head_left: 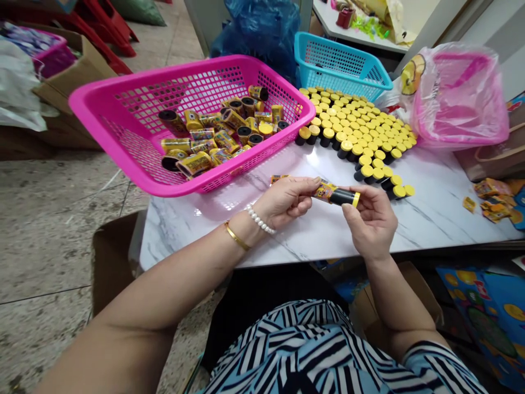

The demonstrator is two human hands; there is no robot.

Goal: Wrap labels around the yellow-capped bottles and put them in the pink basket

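Observation:
Over the white marbled table, my right hand (371, 221) grips a black tube (343, 197) by its yellow-capped end, between thumb and fingers. My left hand (289, 202) pinches a printed yellow-orange wrapper (324, 190) that lies around or against the tube's other end. Part of the wrapper sticks out behind the left fingers; how far it covers the tube is hidden. To the left, a pink basket (188, 191) holds many tubes in printed yellow sleeves. Beyond my right hand, many black tubes with yellow caps (353, 123) stand upright in a close group.
A turquoise basket (344, 82) stands behind the capped tubes. At the right is a pink basket lined with clear plastic (459, 139), with loose orange wrappers (494, 202) nearby. A blue plastic bag (258, 38) sits behind the big basket. Red stools (106, 27) stand at the back left.

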